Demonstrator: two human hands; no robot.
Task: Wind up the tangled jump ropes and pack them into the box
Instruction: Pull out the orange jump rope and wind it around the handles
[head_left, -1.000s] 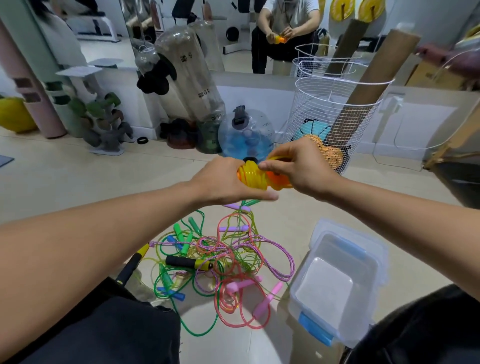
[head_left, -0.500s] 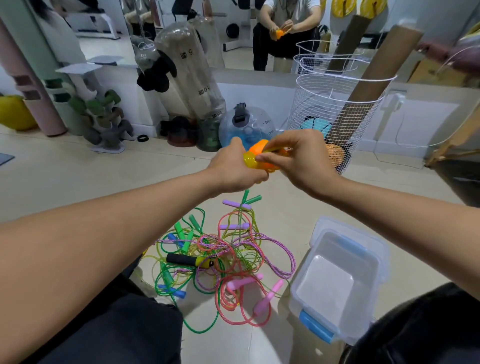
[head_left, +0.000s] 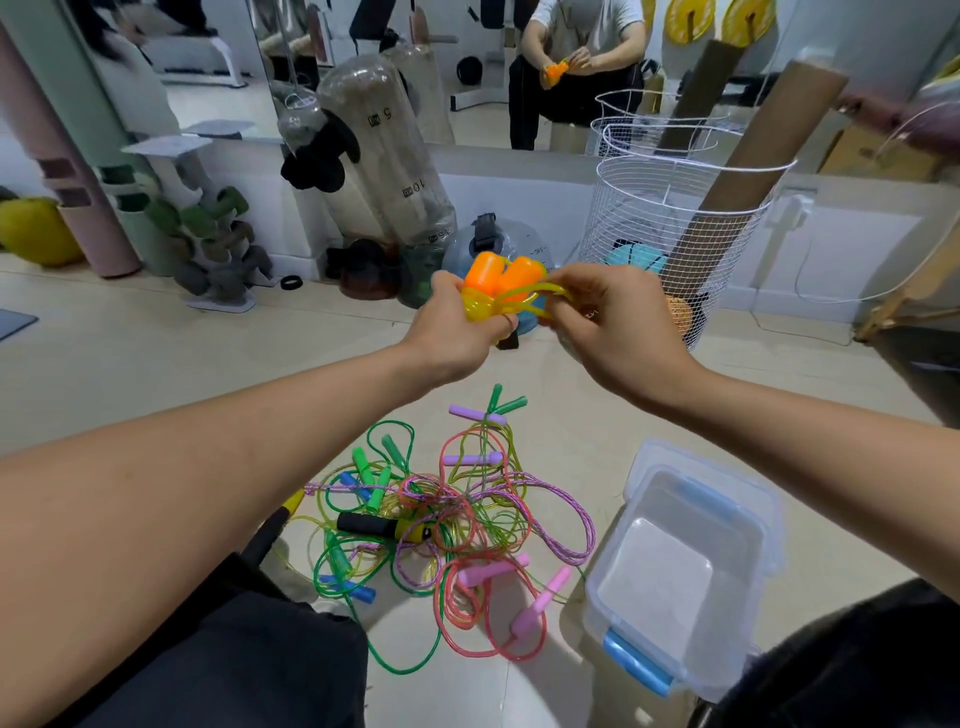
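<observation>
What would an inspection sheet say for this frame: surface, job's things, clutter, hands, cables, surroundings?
Surface: pale floor.
Job's things: tangled ropes heaped on the floor; clear box open, nothing in it, right of the heap.
Clutter: nothing seen beyond the heap.
Hands: left hand grips a wound yellow rope with orange handles; right hand pinches its loop.
Cables: white cord by the wall.
Surroundings: wire basket, dumbbell rack, mirror.

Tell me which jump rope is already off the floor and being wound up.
The yellow rope with orange handles. The left hand grips its bundle and the right hand pinches a loop; every other rope lies in the tangled pile on the floor.
</observation>
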